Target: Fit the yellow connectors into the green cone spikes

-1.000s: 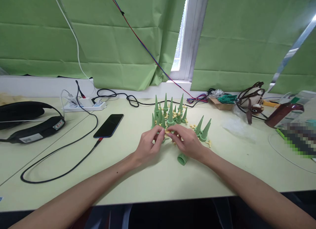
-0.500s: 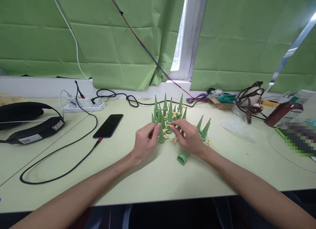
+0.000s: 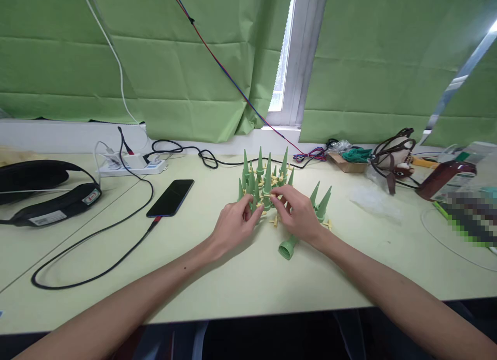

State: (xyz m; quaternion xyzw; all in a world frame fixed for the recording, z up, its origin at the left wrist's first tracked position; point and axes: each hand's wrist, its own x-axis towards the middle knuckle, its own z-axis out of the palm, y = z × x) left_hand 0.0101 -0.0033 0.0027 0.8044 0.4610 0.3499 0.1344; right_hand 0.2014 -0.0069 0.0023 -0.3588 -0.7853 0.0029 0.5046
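Note:
Several green pointed cones (image 3: 267, 180) stand upright in a cluster on the table, with small yellow peg-like pieces (image 3: 275, 221) lying among and in front of them. My left hand (image 3: 235, 221) is at the cluster's near left side, thumb and forefinger apart, beside a cone it partly covers. A small yellow piece (image 3: 267, 195) is pinched between the thumb and forefinger of my right hand (image 3: 297, 211), in front of a tall cone. Under my right hand a green cone (image 3: 286, 249) lies on its side, its hollow base facing me. Two more cones (image 3: 323, 205) stand right of that hand.
A black phone (image 3: 171, 197) on a charging cable lies to the left, near a white power strip (image 3: 134, 167) and a black padded device (image 3: 58, 207). At right are crumpled clear plastic (image 3: 375, 202), a small cardboard box (image 3: 345, 162) and a dark red bottle (image 3: 446, 179).
My left hand has shifted slightly right, its thumb moving down and away from the forefinger. My right hand has hardly moved and keeps the yellow piece pinched.

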